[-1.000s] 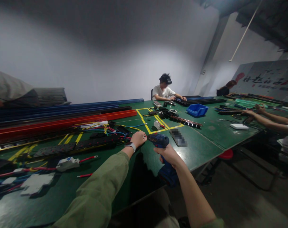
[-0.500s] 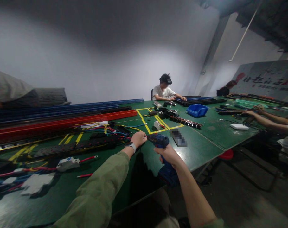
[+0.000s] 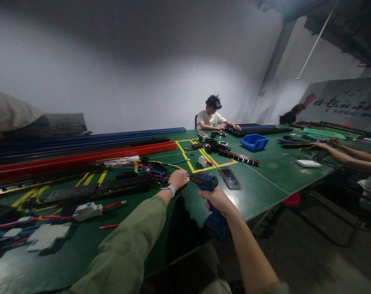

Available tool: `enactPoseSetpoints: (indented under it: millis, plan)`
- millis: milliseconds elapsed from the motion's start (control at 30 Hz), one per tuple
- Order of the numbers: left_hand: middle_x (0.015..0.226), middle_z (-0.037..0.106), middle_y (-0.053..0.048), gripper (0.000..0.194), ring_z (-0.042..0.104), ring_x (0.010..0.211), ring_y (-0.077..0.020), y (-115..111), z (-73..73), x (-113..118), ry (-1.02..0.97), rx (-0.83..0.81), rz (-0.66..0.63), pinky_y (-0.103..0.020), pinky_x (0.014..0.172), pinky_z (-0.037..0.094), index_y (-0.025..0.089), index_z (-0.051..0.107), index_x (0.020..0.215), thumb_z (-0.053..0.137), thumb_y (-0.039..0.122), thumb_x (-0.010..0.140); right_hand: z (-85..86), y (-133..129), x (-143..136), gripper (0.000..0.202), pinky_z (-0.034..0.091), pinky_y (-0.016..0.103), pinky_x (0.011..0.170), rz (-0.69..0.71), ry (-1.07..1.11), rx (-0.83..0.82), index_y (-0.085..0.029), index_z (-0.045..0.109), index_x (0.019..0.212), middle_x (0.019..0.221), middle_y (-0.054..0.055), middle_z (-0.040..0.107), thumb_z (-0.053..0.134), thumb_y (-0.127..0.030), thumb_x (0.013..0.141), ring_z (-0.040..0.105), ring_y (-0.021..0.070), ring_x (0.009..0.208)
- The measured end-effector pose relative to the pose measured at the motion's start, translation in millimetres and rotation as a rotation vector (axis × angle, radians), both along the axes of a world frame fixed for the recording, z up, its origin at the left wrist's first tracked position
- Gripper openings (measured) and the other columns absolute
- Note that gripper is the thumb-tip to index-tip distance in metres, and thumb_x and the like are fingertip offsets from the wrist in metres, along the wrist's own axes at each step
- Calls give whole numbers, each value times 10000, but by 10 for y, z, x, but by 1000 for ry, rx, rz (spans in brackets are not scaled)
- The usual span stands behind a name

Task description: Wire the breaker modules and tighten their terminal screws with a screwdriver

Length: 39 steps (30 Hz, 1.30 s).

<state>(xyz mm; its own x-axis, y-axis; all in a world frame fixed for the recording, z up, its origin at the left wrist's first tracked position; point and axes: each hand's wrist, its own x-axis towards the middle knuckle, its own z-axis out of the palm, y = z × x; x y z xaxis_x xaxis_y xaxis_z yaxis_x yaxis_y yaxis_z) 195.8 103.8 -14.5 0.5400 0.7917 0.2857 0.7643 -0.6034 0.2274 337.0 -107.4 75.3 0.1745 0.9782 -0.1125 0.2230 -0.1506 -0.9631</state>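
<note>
A blue cordless drill is gripped by its handle in my right hand, its nose pointing left. Just off the drill's tip, my left hand is closed, with a watch on its wrist. A small pale piece shows at its fingertips; what it is I cannot make out. Behind my left hand lie black socket strips among coloured wires. Nearer to me on the left are a white circuit breaker with red leads and another white block. Beyond the drill, a small white breaker stands on the table.
Long red and blue rails lie along the table's left rear. A blurred-out phone-like slab is right of the drill. Farther off are a blue bin and a white box. Co-workers sit across the table and at the right.
</note>
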Motion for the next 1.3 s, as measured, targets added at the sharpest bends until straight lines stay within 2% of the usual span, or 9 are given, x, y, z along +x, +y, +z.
enactPoseSetpoints:
  millis: [800, 1067, 1300]
  plan:
    - [984, 731, -104, 262, 675, 958, -223, 1, -18, -7, -8, 22, -1, -298, 866, 491, 183, 756, 986, 615, 365, 861, 14, -9, 0, 164, 380, 214, 400, 2, -15, -15, -180, 550, 796, 455, -65, 483, 679, -279, 783, 490, 115, 375]
    - [991, 733, -110, 289, 678, 973, -230, -29, 31, -2, -1, -1, 5, -303, 880, 496, 182, 759, 988, 610, 402, 874, 33, -15, -2, 149, 374, 215, 390, 5, -7, -9, -176, 568, 836, 484, -67, 496, 677, -261, 781, 494, 113, 374]
    - [1008, 732, -114, 269, 678, 983, -228, -50, 48, 0, 3, 2, 13, -298, 884, 499, 182, 759, 994, 613, 372, 871, 33, -20, -4, 145, 360, 214, 384, 1, -15, -17, -179, 562, 823, 464, -69, 485, 670, -267, 786, 485, 114, 369]
